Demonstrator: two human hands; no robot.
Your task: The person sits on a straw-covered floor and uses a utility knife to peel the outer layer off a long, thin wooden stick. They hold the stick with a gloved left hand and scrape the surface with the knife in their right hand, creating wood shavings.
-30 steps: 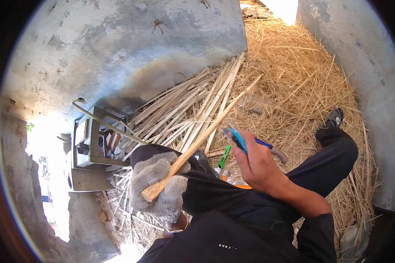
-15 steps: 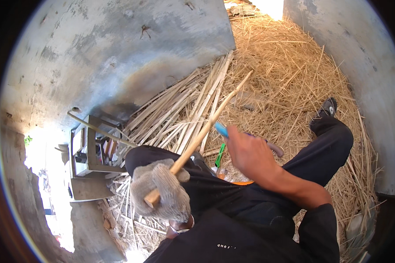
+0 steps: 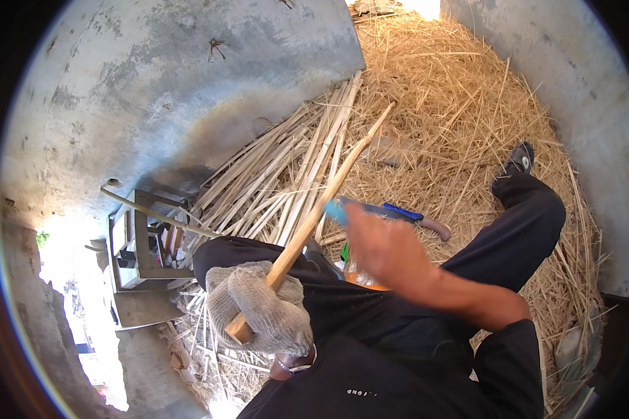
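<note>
My left hand (image 3: 267, 307), in a grey knitted glove, is closed around the thick lower end of a long, pale wooden stick (image 3: 321, 202). The stick slants up and to the right, away from my lap. My bare right hand (image 3: 384, 248), smeared by motion, grips a light-blue piece (image 3: 336, 212) whose kind I cannot make out. That piece overlaps the middle of the stick in view; whether they touch I cannot tell. Beyond my right hand lies a knife (image 3: 437, 229) with a curved brown handle and a dark blade, beside a bright blue object (image 3: 402, 211).
Long split strips (image 3: 286, 167) lie in a heap ahead on the left, and straw (image 3: 461, 105) covers the floor. A small open cabinet (image 3: 150, 241) stands at the left wall. By my lap are a green object (image 3: 344, 252) and an orange one (image 3: 372, 284). A thin rod (image 3: 154, 213) crosses the cabinet.
My right hand has moved left with the light-blue piece, bringing it over the stick. More of the knife and the bright blue object now shows. My left hand keeps its hold.
</note>
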